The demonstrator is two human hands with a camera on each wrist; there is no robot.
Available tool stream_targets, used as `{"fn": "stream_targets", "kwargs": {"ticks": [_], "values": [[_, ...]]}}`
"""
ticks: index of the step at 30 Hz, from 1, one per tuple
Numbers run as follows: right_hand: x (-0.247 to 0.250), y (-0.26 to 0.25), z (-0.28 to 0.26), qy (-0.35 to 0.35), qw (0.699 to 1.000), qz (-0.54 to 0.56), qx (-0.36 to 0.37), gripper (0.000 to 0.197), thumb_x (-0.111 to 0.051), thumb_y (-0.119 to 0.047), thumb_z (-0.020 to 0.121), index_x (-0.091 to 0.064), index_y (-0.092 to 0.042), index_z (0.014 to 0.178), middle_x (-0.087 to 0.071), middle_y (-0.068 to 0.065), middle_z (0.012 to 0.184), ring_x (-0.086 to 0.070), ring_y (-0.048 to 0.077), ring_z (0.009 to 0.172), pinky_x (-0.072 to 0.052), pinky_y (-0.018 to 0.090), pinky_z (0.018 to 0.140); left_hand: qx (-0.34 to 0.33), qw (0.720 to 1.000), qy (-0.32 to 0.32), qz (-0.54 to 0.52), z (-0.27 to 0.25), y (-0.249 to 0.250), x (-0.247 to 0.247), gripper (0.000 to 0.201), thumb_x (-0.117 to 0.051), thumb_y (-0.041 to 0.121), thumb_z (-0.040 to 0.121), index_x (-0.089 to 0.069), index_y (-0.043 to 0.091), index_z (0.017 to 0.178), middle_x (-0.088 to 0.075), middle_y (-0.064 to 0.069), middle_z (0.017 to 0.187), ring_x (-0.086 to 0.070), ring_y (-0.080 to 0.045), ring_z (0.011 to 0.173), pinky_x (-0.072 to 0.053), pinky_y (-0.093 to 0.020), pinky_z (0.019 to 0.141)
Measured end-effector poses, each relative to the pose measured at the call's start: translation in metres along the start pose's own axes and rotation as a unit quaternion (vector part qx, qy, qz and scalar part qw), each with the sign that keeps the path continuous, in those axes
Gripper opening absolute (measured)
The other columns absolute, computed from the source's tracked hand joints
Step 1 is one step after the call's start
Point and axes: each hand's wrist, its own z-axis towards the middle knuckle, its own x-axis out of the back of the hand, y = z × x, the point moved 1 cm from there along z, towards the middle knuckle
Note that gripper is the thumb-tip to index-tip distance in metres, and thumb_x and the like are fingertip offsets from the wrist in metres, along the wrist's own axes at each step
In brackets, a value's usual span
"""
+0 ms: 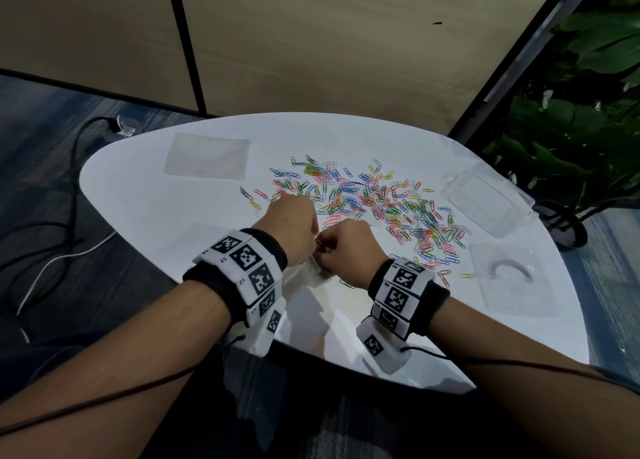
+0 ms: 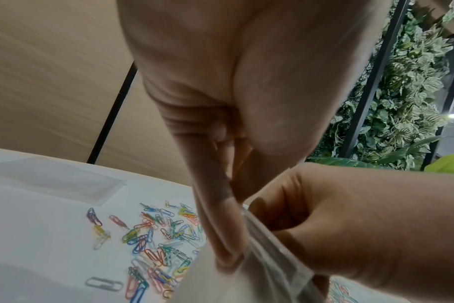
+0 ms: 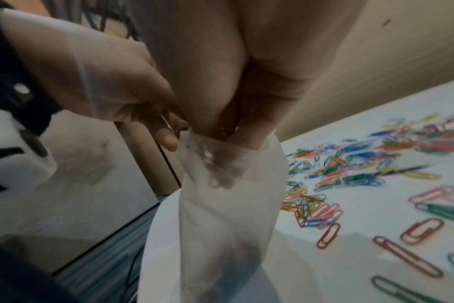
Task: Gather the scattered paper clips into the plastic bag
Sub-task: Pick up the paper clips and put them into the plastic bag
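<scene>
1. Two hands are seen at the table's (image 1: 145, 195) near edge.
2. One bag (image 3: 228, 205) is pinched at its mouth by the left hand (image 1: 294, 226).
3. The right hand's (image 1: 349, 251) curled fingers (image 3: 249, 141) are tucked inside the mouth.
4. Clips (image 1: 381, 202), too many to count, lie scattered just beyond.
5. Two more flat bags (image 1: 207, 159) are noted.

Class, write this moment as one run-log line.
left hand: pinches plastic bag mouth | right hand: fingers inside bag mouth | paper clips: most scattered on table | spare bag: flat, untouched
</scene>
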Motion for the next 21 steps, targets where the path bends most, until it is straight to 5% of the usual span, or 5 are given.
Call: {"fn": "stream_targets", "kwargs": {"ticks": [7,11,13,16,21], "values": [[0.010,0.007,-0.004,-0.040,0.997,0.052,0.048,0.022,-0.061,-0.005,0.084,-0.076,-0.014,0.098,-0.076,0.000,0.096,-0.071,0.010,0.085,-0.055,0.023,0.080,0.004,1.000,-0.010,-0.010,0.000,0.001,0.001,0.024,-0.061,0.000,0.091,-0.079,0.010,0.104,-0.075,-0.012,0.086,-0.074,-0.028,0.088,-0.061,-0.038,0.087],[0.030,0.028,-0.002,0.084,0.957,0.278,-0.024,0.025,-0.053,0.007,0.088,-0.074,-0.006,0.090,-0.073,0.011,0.091,-0.073,0.020,0.079,-0.062,0.038,0.069,0.007,1.000,0.008,-0.007,0.001,-0.006,0.006,0.024,-0.058,-0.002,0.092,-0.077,0.004,0.106,-0.074,-0.015,0.087,-0.074,-0.030,0.085,-0.062,-0.039,0.084],[0.028,0.048,-0.002,0.133,0.982,0.131,-0.008,0.025,-0.052,-0.004,0.093,-0.073,-0.013,0.105,-0.069,0.009,0.114,-0.069,0.019,0.100,-0.057,0.044,0.086,0.010,1.000,0.010,-0.005,0.000,-0.009,0.008,0.025,-0.056,-0.004,0.091,-0.077,0.003,0.104,-0.073,-0.016,0.086,-0.073,-0.031,0.085,-0.062,-0.040,0.083],[-0.009,0.074,-0.012,-0.046,0.981,-0.180,0.059,0.049,-0.040,-0.031,0.102,-0.034,-0.020,0.149,-0.021,0.005,0.161,-0.025,0.023,0.146,-0.028,0.041,0.117,0.012,1.000,0.009,0.009,0.000,-0.012,0.007,0.026,-0.055,-0.003,0.090,-0.078,0.004,0.101,-0.072,-0.014,0.083,-0.073,-0.030,0.085,-0.062,-0.038,0.083],[-0.065,0.104,-0.025,-0.101,0.908,-0.380,0.143,0.062,-0.022,-0.047,0.101,-0.010,-0.019,0.155,-0.010,0.010,0.163,-0.016,0.035,0.148,-0.021,0.057,0.116,0.022,1.000,0.006,0.019,0.000,-0.013,0.008,0.026,-0.057,0.000,0.089,-0.078,0.009,0.101,-0.069,-0.009,0.081,-0.072,-0.029,0.088,-0.061,-0.037,0.084]]}}
